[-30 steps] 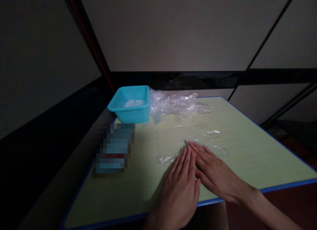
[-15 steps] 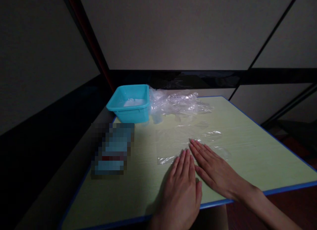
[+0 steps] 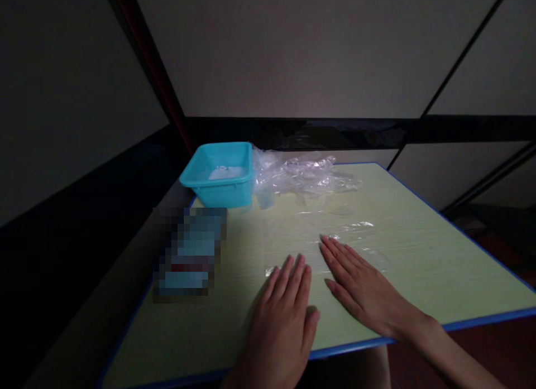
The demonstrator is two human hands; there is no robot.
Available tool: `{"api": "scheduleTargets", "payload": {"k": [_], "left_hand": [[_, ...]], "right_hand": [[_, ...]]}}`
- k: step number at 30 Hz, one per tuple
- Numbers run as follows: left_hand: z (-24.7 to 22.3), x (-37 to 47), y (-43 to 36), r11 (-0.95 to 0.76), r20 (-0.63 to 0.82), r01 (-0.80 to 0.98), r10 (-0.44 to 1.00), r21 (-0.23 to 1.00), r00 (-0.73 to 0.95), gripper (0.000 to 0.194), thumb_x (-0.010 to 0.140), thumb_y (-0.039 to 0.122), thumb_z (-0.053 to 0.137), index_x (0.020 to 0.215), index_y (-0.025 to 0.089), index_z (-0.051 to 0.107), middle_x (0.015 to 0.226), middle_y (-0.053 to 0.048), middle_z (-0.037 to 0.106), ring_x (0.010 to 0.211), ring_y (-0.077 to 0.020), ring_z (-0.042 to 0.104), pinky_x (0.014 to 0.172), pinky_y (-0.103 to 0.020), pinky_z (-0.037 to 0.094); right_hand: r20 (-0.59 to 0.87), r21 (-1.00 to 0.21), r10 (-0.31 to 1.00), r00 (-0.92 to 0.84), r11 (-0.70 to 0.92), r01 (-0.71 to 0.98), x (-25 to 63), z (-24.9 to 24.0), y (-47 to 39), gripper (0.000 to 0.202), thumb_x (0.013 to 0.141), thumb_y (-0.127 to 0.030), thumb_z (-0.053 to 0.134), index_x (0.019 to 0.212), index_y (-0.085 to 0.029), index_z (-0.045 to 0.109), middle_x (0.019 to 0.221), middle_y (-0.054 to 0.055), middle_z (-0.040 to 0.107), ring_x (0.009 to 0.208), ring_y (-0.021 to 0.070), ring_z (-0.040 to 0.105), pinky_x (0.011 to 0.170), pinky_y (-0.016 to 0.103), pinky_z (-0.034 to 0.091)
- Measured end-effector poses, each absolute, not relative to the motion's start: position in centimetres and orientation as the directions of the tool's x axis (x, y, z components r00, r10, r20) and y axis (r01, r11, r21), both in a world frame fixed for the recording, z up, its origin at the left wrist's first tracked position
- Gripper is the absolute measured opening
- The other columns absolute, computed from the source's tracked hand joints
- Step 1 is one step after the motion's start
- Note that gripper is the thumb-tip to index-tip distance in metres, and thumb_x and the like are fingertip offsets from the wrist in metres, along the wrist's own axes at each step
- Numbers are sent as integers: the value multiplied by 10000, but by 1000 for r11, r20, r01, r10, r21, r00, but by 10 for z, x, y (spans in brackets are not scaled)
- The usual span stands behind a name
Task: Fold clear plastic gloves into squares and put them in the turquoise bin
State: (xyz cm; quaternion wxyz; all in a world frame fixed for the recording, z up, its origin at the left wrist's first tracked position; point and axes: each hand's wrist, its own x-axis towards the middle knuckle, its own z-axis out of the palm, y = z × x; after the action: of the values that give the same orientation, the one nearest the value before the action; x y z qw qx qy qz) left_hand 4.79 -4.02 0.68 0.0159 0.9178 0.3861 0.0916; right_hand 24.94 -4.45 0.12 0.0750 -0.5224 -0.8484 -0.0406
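A clear plastic bag [image 3: 301, 233] lies flat on the pale green table [image 3: 439, 266], its outline hard to make out apart from a few shiny creases. My left hand [image 3: 282, 316] rests palm down with fingers stretched, its fingertips on the bag's near edge. To its right, my right hand [image 3: 360, 283] lies flat as well, pressing the near right part of the bag with straight fingers. Neither hand grips anything.
At the back left stands a turquoise plastic basin [image 3: 221, 179] with something whitish inside. Beside it lies a heap of crumpled clear plastic [image 3: 305, 174]. A pixelated flat object [image 3: 195, 252] is at the left edge. Blue trim borders the table.
My left hand has slid left along the bag's near edge, away from the right hand. My right hand stays nearly in place. The bag's near left edge shows less glare.
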Motion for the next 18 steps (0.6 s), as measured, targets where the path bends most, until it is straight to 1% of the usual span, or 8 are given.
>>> {"api": "scheduleTargets", "payload": {"k": [4, 9, 14, 18], "left_hand": [[2, 30, -40, -697, 176, 715, 712, 58, 680, 563, 886, 308, 386, 1386, 130, 199, 1451, -62, 192, 1324, -228, 192, 1038, -407, 329], [0, 23, -41, -690, 208, 721, 716, 68, 666, 568, 880, 294, 401, 1383, 125, 200, 1445, -68, 222, 1325, -227, 192, 1037, -407, 330], [3, 25, -41, -688, 188, 722, 721, 72, 668, 560, 883, 290, 389, 1383, 123, 202, 1448, -70, 212, 1325, -227, 188, 1043, -404, 319], [4, 23, -42, -693, 168, 719, 717, 60, 677, 545, 887, 289, 371, 1380, 118, 213, 1452, -69, 194, 1326, -229, 182, 1045, -407, 316]], "right_hand": [[176, -5, 881, -438, 446, 895, 250, 0, -44, 585, 910, -322, 319, 1407, -89, 119, 1458, 123, 124, 1330, 214, 117, 1070, 386, 224], [172, -15, 886, -430, 439, 898, 250, 0, -45, 584, 912, -322, 321, 1410, -100, 112, 1459, 118, 123, 1328, 218, 124, 1072, 382, 222], [153, -9, 887, -435, 442, 897, 250, 2, -44, 587, 916, -342, 309, 1409, -95, 106, 1455, 124, 130, 1328, 217, 118, 1072, 385, 219], [140, -16, 889, -436, 442, 897, 249, 4, -45, 583, 916, -357, 307, 1403, -83, 141, 1452, 132, 137, 1327, 222, 117, 1072, 387, 218]]}}
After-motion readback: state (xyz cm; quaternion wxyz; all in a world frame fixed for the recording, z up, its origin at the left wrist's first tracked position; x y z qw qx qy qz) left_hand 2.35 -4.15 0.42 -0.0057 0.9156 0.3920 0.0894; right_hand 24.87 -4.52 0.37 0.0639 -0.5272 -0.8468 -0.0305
